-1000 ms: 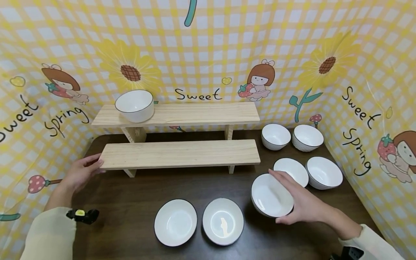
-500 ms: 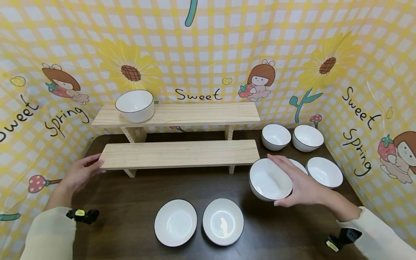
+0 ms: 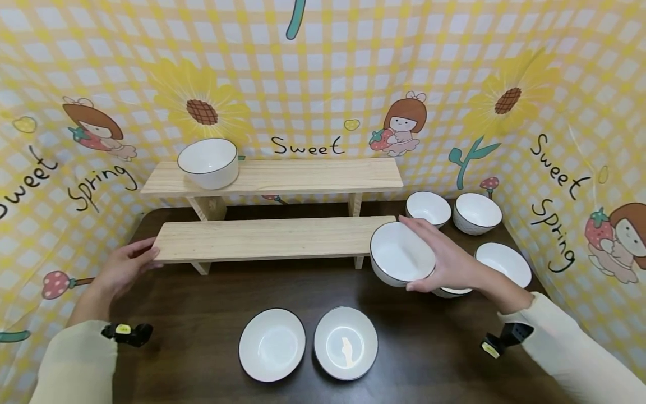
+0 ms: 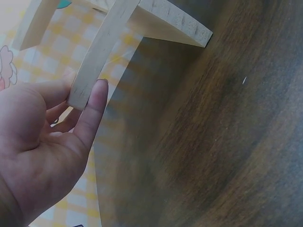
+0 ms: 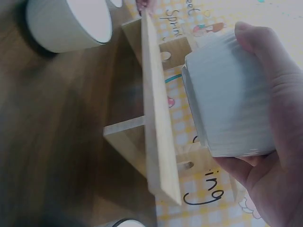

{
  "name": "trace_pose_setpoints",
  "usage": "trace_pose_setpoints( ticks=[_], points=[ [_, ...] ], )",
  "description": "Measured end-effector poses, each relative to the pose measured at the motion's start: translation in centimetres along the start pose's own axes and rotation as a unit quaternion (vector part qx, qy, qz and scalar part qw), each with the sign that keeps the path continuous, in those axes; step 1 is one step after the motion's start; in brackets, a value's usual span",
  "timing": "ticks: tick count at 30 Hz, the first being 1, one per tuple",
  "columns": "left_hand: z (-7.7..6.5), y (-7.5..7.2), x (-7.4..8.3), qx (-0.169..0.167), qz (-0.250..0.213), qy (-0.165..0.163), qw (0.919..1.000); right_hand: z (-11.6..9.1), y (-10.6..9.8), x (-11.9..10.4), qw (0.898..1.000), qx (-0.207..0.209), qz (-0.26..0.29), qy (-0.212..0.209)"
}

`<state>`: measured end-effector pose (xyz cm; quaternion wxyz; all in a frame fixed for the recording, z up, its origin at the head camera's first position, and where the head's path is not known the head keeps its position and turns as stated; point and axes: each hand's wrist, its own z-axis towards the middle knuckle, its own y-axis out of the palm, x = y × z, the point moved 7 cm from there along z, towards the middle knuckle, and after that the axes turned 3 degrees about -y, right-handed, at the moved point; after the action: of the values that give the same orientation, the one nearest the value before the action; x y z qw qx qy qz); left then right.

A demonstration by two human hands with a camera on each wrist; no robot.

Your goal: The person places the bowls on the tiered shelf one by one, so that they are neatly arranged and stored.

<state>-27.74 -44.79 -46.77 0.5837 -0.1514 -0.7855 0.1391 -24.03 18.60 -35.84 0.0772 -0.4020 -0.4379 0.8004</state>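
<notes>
My left hand (image 3: 123, 270) pinches the left end of a two-tier wooden shelf's lower board (image 3: 267, 238); in the left wrist view the thumb lies on one face of the board (image 4: 97, 61) and a finger on the other. On the right, my right hand (image 3: 451, 261) grips a white, dark-rimmed bowl (image 3: 402, 252) by its sides, thumb opposite the fingers. This bowl is in the air at the lower board's right end, its opening tilted toward the head camera. In the right wrist view the bowl's ribbed outside (image 5: 232, 101) appears apart from the board. Another white bowl (image 3: 208, 164) stands on the upper board's left end.
Two white bowls, one left (image 3: 272, 345) and one right (image 3: 345, 343), stand on the dark table (image 3: 202, 314) in front. Several more, including a textured bowl (image 3: 476, 214), stand at the right; my right hand partly hides one bowl (image 3: 452, 292). Checked cloth (image 3: 313, 73) encloses the table.
My right hand has carried the bowl away from me and slightly left, from over the table to the lower board's right end. The left hand has stayed on the board.
</notes>
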Motion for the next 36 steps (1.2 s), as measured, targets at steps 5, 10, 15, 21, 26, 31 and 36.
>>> trace_pose_setpoints(
  ticks=[5, 10, 15, 21, 26, 31, 36],
  points=[
    [0.0, 0.0, 0.2, -0.002, -0.018, 0.003, 0.9998, 1.8, -0.4, 0.4, 1.000, -0.004, 0.009, 0.016],
    [0.1, -0.1, 0.2, -0.005, -0.031, 0.003, 0.9995, 3.7, -1.0, 0.5, 1.000, -0.011, 0.007, 0.021],
    [0.2, -0.2, 0.2, 0.003, -0.006, -0.001, 1.0000, 5.5, -1.3, 0.3, 1.000, -0.010, -0.001, 0.019],
    [0.1, -0.2, 0.2, 0.004, 0.009, -0.001, 0.9999, 7.5, -1.2, -0.2, 1.000, -0.016, 0.006, 0.024],
    [0.0, -0.2, 0.1, 0.006, 0.008, -0.006, 0.9999, 9.0, -0.8, -0.6, 0.999, -0.015, 0.021, 0.034],
    [-0.1, 0.0, 0.2, -0.002, -0.001, -0.004, 1.0000, 10.5, -0.4, -0.9, 0.999, -0.010, 0.029, 0.035],
    [-0.1, 0.1, 0.2, -0.004, -0.001, -0.001, 1.0000, 12.1, -0.1, -1.5, 0.999, -0.007, 0.027, 0.035]
  ],
)
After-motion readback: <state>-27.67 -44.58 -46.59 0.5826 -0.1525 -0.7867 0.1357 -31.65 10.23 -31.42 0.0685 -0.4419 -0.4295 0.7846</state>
